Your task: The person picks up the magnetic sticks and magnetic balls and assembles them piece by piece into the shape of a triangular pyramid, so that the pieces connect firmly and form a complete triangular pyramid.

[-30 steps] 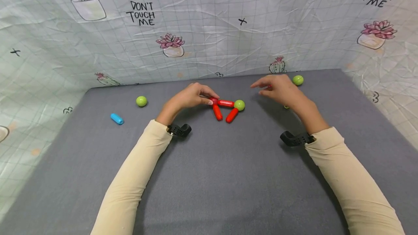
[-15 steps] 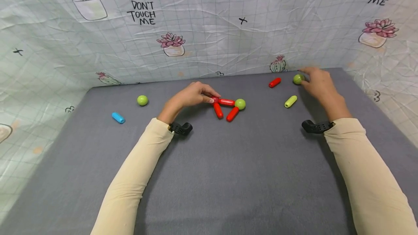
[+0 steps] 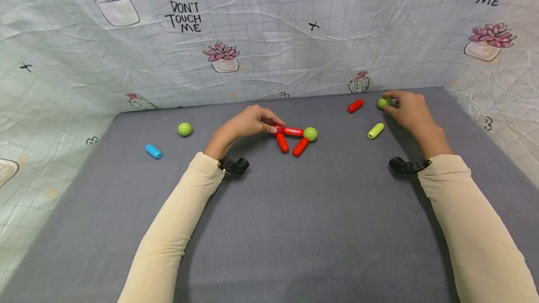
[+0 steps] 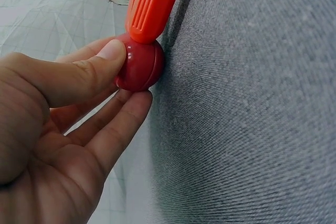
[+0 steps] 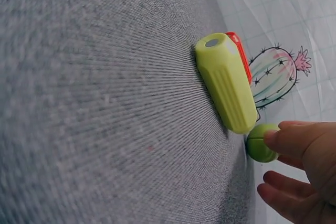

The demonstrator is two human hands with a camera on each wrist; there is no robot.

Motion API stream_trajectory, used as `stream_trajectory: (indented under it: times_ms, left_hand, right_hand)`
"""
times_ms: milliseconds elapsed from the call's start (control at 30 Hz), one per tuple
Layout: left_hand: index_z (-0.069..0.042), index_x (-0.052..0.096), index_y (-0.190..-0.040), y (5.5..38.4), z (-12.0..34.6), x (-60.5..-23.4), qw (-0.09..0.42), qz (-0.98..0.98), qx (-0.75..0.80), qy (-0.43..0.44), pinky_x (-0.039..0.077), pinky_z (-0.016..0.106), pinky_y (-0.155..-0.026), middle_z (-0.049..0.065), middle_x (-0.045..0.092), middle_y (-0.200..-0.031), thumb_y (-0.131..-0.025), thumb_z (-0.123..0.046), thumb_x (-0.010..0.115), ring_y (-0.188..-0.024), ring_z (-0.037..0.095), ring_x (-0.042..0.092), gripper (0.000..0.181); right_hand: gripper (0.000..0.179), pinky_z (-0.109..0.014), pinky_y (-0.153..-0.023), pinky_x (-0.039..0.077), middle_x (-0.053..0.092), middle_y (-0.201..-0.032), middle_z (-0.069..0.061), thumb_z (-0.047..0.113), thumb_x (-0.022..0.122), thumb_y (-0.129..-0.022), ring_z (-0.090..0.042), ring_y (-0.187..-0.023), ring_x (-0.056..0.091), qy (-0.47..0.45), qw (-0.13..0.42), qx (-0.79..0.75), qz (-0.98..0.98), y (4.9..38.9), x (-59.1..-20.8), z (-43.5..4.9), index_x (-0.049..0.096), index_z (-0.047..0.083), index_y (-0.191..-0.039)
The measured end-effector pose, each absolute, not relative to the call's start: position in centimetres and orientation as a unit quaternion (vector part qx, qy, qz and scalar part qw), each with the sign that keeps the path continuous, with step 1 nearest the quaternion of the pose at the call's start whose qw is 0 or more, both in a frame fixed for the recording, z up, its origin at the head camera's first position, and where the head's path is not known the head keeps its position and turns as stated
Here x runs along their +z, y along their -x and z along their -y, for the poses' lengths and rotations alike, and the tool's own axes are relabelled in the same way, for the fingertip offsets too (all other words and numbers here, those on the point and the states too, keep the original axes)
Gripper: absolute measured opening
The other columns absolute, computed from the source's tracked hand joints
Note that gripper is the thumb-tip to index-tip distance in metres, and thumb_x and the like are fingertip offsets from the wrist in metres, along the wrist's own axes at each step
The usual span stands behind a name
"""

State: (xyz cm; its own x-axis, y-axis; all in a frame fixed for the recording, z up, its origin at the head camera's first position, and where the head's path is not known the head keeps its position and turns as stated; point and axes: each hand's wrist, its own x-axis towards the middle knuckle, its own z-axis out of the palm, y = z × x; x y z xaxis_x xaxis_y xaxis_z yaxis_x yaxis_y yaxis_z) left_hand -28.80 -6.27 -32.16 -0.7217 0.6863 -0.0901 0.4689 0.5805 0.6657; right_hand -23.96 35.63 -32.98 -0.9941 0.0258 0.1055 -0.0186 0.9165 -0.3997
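My left hand point(image 3: 248, 123) pinches a dark red ball point(image 4: 139, 64) between thumb and fingers at the middle back of the table. Two red rods meet at that ball: one red rod point(image 3: 282, 142) points toward me, another red rod point(image 3: 293, 132) runs right to a green ball point(image 3: 310, 134). From this green ball a third red rod point(image 3: 301, 147) slants down to the left. At the back right, my right hand point(image 3: 410, 111) pinches a second green ball point(image 5: 260, 144) with thumb and fingertips. Close by lie a yellow-green rod point(image 5: 226, 85) and a loose red rod point(image 3: 355, 106).
On the left of the grey table point(image 3: 269, 228) lie a green ball point(image 3: 185, 129) and a blue rod point(image 3: 154, 151). A printed white cloth point(image 3: 269, 36) hangs along the table's back and sides. Each wrist wears a black strap mount point(image 3: 235, 166).
My right hand has moved right, away from the loose red rod, to the back-right green ball and now pinches it. My left hand stays on the red ball.
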Motion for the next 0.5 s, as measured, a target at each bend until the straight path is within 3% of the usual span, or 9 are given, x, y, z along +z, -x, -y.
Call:
stream_trajectory:
  times_ms: [233,500]
  left_hand:
    - [-0.01,0.076,-0.121,28.7,6.2,-32.0,0.171,-0.873,0.318,-0.327,0.053,0.031,-0.09,0.006,0.073,-0.122,-0.093,-0.008,0.074,-0.11,0.017,0.067,0.029]
    - [-0.012,0.08,-0.111,28.4,5.7,-31.2,0.183,-0.877,0.286,-0.339,0.055,0.029,-0.083,0.002,0.077,-0.105,-0.086,-0.011,0.083,-0.096,0.015,0.071,0.026]
  right_hand:
    - [0.034,-0.064,-0.099,0.041,0.063,-0.123,-0.034,0.007,0.068,-0.097,-0.05,-0.114,0.058,0.002,0.083,0.227,0.97,24.1,-33.4,-35.4,0.062,-0.003,-0.129]
    - [0.032,-0.06,-0.087,0.05,0.066,-0.12,-0.03,0.006,0.071,-0.094,-0.047,-0.107,0.064,-0.044,0.112,0.231,0.966,23.0,-32.5,-33.2,0.064,-0.003,-0.124]
